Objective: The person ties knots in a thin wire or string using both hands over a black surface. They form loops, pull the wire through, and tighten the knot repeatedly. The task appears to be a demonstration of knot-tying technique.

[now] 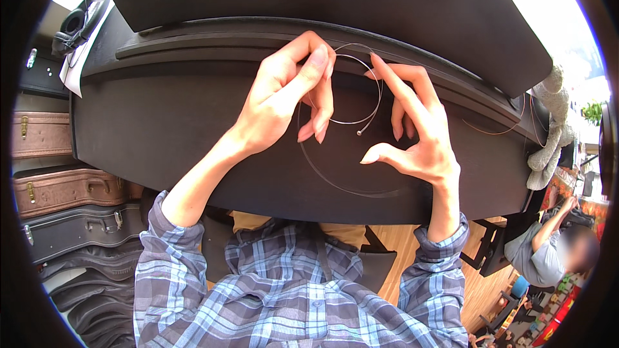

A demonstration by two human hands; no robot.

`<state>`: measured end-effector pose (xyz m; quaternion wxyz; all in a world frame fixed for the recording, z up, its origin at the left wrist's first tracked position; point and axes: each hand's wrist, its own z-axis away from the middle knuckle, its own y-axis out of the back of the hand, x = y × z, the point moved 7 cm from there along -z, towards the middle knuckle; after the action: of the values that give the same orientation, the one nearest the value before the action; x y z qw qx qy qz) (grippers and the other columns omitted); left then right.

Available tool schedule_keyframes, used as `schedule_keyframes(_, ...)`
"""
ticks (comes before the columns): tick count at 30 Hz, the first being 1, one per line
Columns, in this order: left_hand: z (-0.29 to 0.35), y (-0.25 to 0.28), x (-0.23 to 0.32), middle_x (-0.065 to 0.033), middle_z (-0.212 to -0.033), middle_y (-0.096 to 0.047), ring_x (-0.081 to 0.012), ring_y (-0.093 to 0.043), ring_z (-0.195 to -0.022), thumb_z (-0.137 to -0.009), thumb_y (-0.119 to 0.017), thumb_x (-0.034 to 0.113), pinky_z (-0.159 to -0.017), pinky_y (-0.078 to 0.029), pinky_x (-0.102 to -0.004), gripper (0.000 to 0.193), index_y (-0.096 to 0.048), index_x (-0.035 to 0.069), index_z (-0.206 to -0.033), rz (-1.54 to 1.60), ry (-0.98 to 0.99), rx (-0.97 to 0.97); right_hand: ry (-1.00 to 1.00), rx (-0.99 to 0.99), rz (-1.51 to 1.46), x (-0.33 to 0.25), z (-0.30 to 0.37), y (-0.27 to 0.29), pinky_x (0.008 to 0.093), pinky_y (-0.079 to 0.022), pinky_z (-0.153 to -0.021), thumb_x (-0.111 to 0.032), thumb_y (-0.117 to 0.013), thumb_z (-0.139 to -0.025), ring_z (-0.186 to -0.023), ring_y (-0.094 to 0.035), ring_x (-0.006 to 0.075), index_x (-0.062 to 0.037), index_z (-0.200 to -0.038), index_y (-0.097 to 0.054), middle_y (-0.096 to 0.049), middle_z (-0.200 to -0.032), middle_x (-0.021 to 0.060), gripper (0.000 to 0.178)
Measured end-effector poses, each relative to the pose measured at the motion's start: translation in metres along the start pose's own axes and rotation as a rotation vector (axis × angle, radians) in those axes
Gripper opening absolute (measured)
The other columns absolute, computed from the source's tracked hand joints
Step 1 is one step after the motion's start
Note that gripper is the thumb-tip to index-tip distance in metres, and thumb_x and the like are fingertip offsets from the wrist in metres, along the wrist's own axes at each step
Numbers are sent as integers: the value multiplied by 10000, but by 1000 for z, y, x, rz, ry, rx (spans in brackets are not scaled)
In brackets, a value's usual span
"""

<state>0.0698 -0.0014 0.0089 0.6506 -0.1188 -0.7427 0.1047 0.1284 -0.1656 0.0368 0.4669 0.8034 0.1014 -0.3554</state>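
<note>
A thin silver guitar string (348, 123), looped into a loose coil, hangs in front of me above a dark flat surface (161, 116). Its small ball end (359, 133) shows at the bottom of the loop. My left hand (284, 87) pinches the coil's left side between thumb and fingers. A longer thin tail of the string (322, 177) curves down below that hand toward the right. At the coil's right side is my right hand (416, 119), thumb and fingers spread apart. Its index fingertip is close to the wire; I cannot tell whether they touch.
Behind the surface rises a black panel (322, 0) with gold lettering. Black headphones (74, 22) lie far left, above stacked instrument cases (77, 193). A copper-coloured string (493, 131) and a grey plush toy (551, 129) are at right. Another person (548, 251) is at lower right.
</note>
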Motion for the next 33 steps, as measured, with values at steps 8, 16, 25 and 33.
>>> schedule_keyframes(8, 2, -14, -8, -155, -632, -647, -235, -652, -499, -1126, -336, 321, -526, -544, -309, 296, -394, 61, -997, -64, 126, -141, -5, 31, 1, 4, 2, -2, 259, -480, -517, -384, -928, -650, -541, -506, 93, -136, -1509, -498, -569, -1319, 54, 993)
schedule_keyframes(16, 0, -10, -6, -156, -704, -678, -234, -704, -612, -1125, -362, 318, -598, -577, -311, 321, -441, 34, -997, -43, 28, -61, 59, 25, -51, -1, 0, -3, 238, -488, -522, -131, -872, -753, -525, -534, 69, -131, -1484, -527, -630, -1252, 58, 808)
schedule_keyframes(25, 1, -11, -4, -189, -737, -693, -266, -709, -631, -1123, -361, 316, -649, -579, -337, 283, -400, 42, -1059, -98, 46, -61, 61, 195, -114, 2, 1, 9, 231, -504, -550, -32, -862, -751, -609, -616, 61, -81, -1273, -686, -681, -1080, 73, 554)
schedule_keyframes(33, 0, -8, 2, -212, -805, -702, -276, -714, -661, -1061, -522, 123, -663, -586, -358, 217, -344, 33, -1145, -116, -10, 16, 7, 416, -147, 11, 7, 25, 199, -493, -528, -276, -496, -1085, -632, -661, 99, -10, -1266, -688, -690, -1035, 124, 375)
